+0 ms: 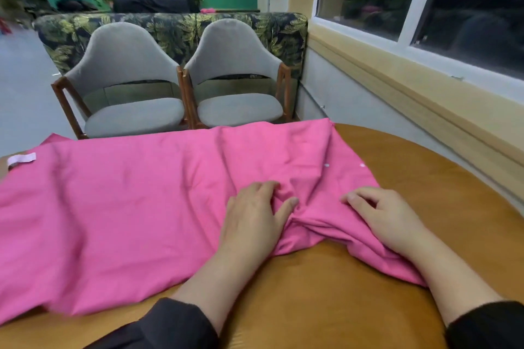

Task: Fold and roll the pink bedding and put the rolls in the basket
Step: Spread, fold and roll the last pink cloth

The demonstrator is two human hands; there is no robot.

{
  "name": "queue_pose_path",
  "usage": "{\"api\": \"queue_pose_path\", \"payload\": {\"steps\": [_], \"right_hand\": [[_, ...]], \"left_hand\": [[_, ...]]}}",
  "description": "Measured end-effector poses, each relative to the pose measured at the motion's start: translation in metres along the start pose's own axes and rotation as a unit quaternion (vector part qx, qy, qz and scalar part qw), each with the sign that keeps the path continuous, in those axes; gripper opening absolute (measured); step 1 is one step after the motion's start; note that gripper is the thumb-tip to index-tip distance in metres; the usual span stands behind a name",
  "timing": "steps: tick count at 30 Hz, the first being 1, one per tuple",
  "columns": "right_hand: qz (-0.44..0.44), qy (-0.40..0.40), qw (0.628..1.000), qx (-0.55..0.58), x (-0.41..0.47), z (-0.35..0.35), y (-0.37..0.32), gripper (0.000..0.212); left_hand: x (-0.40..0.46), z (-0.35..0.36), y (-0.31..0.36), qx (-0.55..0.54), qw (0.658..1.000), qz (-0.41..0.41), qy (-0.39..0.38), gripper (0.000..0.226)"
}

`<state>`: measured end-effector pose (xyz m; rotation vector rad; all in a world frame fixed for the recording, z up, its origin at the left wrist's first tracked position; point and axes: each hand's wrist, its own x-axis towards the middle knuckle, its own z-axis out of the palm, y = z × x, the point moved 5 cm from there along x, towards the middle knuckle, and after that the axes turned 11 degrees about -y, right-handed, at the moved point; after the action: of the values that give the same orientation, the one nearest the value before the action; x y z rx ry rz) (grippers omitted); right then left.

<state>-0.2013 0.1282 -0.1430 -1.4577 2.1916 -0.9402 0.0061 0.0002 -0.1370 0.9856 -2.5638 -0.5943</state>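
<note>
The left hand [252,215] lies palm down on the pink bedding [136,204], fingers spread and nearly straight, the thumb angled toward a bunched ridge of cloth just right of it. The right hand [385,215] rests on the same sheet's right end, palm down, fingers loosely curled with their tips on the fabric; neither hand pinches or lifts anything. Both forearms reach forward from dark sleeves, wrists low over the counter [312,292].

The bedding is spread across the counter, most of it left of the left hand, its far edge hanging toward two grey chairs [181,79]. A small white label [21,159] sits at the sheet's far-left corner. No basket shows in this view.

This looks like the smoothing and gathering stage ahead of a fold: the cloth is wrinkled between the hands and no roll exists yet. The next move likely calls for flattening that ridge, then taking the right edge and carrying it over toward the label side.
</note>
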Motion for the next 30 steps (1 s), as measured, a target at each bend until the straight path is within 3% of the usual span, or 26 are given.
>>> {"api": "queue_pose_path", "payload": {"steps": [5,9,13,16,18,21,24,26,27,30], "right_hand": [[0.035,0.058,0.997,-0.037,0.001,-0.003,0.0,0.012],[0.104,-0.021,0.994,-0.021,0.0,-0.002,0.001,0.028],[0.116,-0.061,0.991,-0.032,-0.002,-0.004,0.0,0.022],[0.022,0.012,0.995,0.094,-0.004,-0.012,-0.016,0.011],[0.0,0.093,0.976,0.198,-0.008,-0.022,-0.022,0.009],[-0.004,0.158,0.966,0.206,-0.011,-0.031,-0.02,0.009],[0.037,0.196,0.952,0.233,-0.013,-0.038,-0.008,0.019],[0.044,0.17,0.927,0.331,-0.012,-0.033,-0.002,0.022],[0.04,0.148,0.897,0.414,-0.011,-0.029,-0.001,0.025],[-0.006,0.044,0.767,0.641,-0.01,-0.028,-0.011,0.035]], "left_hand": [[-0.003,-0.002,-0.005,-0.079,0.996,0.038,-0.012,0.047],[-0.003,-0.001,-0.006,-0.102,0.993,0.048,0.014,0.015],[-0.005,-0.007,-0.005,-0.191,0.981,0.04,0.014,0.008],[-0.006,-0.006,-0.002,-0.191,0.981,0.04,0.004,0.011],[-0.009,-0.008,0.0,-0.16,0.985,0.055,0.022,0.028],[-0.016,-0.012,0.006,-0.113,0.985,0.119,0.055,0.047],[-0.025,-0.021,0.016,-0.031,0.973,0.186,0.133,0.045],[-0.034,-0.021,0.029,0.008,0.957,0.247,0.154,0.044],[-0.036,-0.016,0.033,0.02,0.955,0.265,0.131,0.045],[-0.034,0.004,0.035,0.096,0.969,0.218,0.057,0.044]]}}
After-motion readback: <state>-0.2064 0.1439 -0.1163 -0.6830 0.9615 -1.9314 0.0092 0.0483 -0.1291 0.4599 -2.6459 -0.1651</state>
